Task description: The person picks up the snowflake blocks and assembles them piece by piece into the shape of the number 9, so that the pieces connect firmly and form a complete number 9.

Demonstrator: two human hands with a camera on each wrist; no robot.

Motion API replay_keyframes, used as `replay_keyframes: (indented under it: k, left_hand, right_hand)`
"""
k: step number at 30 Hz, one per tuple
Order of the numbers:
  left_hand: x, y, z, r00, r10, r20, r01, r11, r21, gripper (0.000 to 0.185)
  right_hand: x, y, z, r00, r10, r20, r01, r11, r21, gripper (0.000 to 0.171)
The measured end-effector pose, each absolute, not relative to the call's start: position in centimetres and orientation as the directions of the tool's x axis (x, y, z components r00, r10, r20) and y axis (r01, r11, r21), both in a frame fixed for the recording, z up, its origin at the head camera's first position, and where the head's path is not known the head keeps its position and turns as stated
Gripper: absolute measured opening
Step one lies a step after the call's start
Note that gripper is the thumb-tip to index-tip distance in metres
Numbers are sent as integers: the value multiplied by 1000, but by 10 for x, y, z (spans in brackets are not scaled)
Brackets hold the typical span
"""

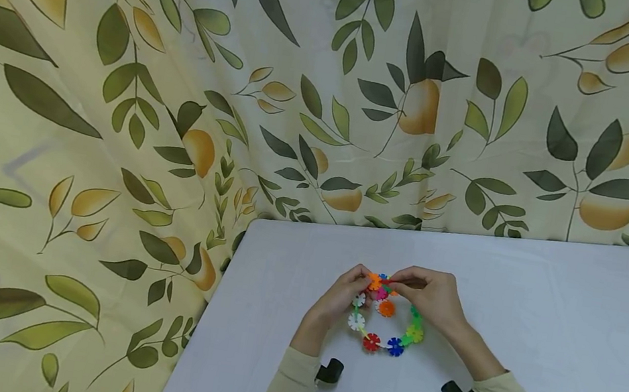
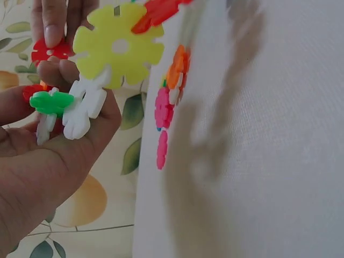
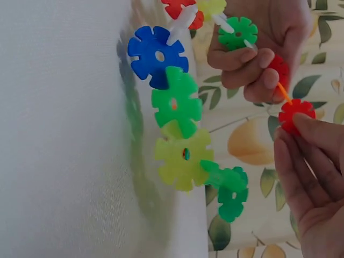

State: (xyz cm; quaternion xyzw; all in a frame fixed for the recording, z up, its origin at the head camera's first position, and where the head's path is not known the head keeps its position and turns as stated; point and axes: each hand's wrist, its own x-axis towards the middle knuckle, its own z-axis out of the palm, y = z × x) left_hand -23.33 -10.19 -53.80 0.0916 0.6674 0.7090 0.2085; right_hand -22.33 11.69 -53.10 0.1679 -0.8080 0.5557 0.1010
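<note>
A chain of notched plastic flower discs curves between my hands, with a blue disc (image 1: 395, 347), a red disc (image 1: 370, 342) and a white disc (image 1: 356, 322) along its near side. My left hand (image 1: 333, 300) grips one end; a green disc (image 2: 51, 102) and a white disc (image 2: 84, 106) show at its fingers. Thumb and fingers of my right hand (image 1: 433, 298) pinch a small red disc (image 3: 294, 114). An orange disc, seen edge-on (image 3: 285, 92), joins it to another red disc (image 3: 278, 70) in the left fingers. The chain's other end, with green discs (image 3: 233, 199), hangs free.
Within the loop, seen from the head, is an orange disc (image 1: 386, 308). Pink discs (image 2: 163, 107) show beyond the chain, over the white tabletop (image 1: 547, 312). A leaf-patterned curtain (image 1: 306, 86) stands behind and left of the table. Black straps (image 1: 330, 370) sit at both wrists.
</note>
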Motion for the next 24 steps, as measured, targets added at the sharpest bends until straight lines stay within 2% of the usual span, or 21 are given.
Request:
replay_keyframes:
  k: [10,18,24]
  left_hand:
    - [-232,-98,-538,-898,411,-157,-203,-71,977,17]
    - [-233,-94,-542,-900,414,-136,-169,-44,985,12]
    - [-233,-100,-538,-920,342,-190,-193,25,981,20]
  right_hand:
    - [-221,111,-535,-906,-156,394,-423,277,-863,13]
    - [-227,118,-534,-919,-223,326,-386,337,-859,19]
    - [-230,118,-541,-943,-265,202,-315,508,-802,21]
